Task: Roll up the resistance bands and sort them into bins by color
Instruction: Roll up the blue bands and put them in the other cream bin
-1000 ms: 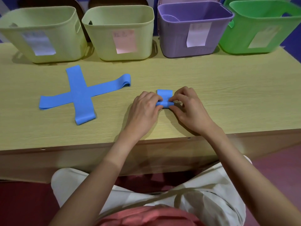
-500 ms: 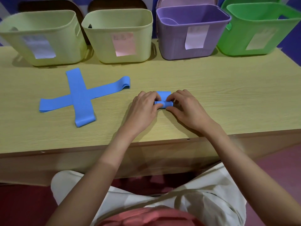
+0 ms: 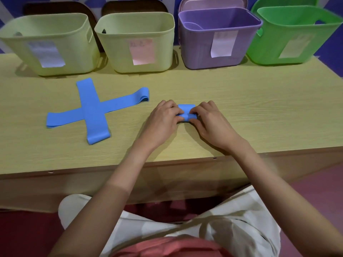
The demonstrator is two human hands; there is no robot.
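Blue roll [image 3: 187, 112] pinched by both hands' fingers [image 3: 178, 118] | risk: springs open if grip slackens | bins [image 3: 137, 43] beyond fingers

Matt wood-grain table [image 3: 241, 108], smooth plastic bins [image 3: 135, 52], smooth rubbery bands [image 3: 92, 112].

A short blue band [image 3: 187, 112], mostly rolled, lies on the table. Two flat blue bands [image 3: 92, 110] lie crossed to its left. Four bins [image 3: 135, 43] line the back.

Wooden table [image 3: 259, 115]: four bins [image 3: 135, 41], crossed blue bands [image 3: 92, 110], half-rolled band [image 3: 187, 113].
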